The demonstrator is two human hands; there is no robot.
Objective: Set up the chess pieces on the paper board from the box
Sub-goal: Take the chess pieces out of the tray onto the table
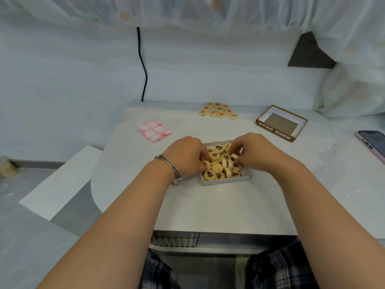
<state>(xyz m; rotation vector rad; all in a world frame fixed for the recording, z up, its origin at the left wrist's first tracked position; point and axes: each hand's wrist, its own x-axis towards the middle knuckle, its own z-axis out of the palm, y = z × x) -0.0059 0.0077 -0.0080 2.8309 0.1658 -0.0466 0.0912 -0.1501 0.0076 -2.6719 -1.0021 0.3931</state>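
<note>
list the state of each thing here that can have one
box, open, piled with mostly black pieces
lid, off, upturned far right
paper board, folded, not laid out
red pieces, out, clustered at far edge
left hand, fingers curled among black pieces
right hand, likewise
phone, lying flat

- A phone (372, 143) in a pink case lies on the white desk (208, 205), far right.
- A black cable (143, 65) hangs down behind the desk.
- A dark wedge-shaped panel (310, 53) shows at upper right.

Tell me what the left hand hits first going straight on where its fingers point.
The left hand points right and away into the box, fingertips already among the chess pieces. It would likely push those first, then the right hand; depth unclear.
</note>
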